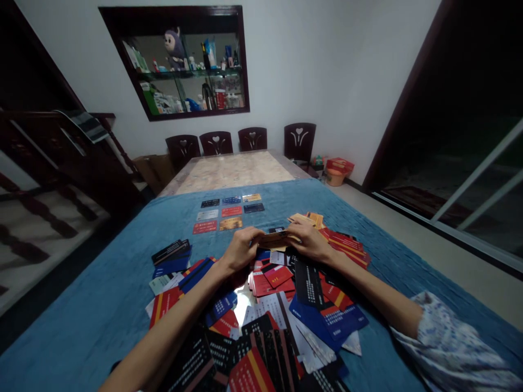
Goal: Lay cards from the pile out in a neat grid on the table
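My left hand (240, 249) and my right hand (307, 240) pinch opposite ends of a gold-brown plastic card (273, 238), tilted nearly edge-on. Whether it is one card or a thin stack I cannot tell. Below the hands spreads a heap of black, red, blue and white plastic cards (308, 283), with a red card (278, 276) near its upper middle. Yellow cards (312, 219) lie just beyond my right hand. Ahead of my left hand, several cards are laid out in short rows, among them a gold card (231, 223) and a red card (205, 226).
A blue cloth (134, 250) covers the near part of the table, whose marble-like top (241, 170) shows beyond. Black and blue cards (171, 256) lie at the left. Several dark chairs (299, 139) stand at the far end, near a red-and-orange bucket (337, 171).
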### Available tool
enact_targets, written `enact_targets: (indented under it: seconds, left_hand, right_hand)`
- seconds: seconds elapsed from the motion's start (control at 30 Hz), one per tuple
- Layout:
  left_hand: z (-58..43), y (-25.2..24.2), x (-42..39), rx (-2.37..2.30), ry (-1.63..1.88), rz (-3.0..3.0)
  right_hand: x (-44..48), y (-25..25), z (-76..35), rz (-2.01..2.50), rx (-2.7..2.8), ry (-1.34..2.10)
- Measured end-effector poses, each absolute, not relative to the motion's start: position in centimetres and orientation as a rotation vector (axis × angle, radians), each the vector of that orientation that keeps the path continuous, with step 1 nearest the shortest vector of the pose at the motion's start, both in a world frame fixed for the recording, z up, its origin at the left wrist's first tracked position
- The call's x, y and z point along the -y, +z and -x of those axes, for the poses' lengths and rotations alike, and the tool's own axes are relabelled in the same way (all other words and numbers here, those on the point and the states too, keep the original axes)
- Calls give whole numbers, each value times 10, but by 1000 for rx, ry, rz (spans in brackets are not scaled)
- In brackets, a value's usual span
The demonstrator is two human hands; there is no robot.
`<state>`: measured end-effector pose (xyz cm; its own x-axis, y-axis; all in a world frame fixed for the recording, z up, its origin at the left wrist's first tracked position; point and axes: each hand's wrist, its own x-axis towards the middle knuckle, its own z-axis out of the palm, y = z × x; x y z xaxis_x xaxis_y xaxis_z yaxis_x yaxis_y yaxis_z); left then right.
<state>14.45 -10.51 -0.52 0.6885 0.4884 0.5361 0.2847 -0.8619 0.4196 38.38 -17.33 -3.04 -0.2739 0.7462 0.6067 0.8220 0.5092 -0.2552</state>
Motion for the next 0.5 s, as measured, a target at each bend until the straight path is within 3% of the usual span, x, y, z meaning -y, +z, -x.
enact_targets:
  seconds: [0.5]
  left_hand:
    - [-145, 1, 110, -624, 864, -2615]
  right_hand:
    - [173, -26, -380, 1225, 1830, -13]
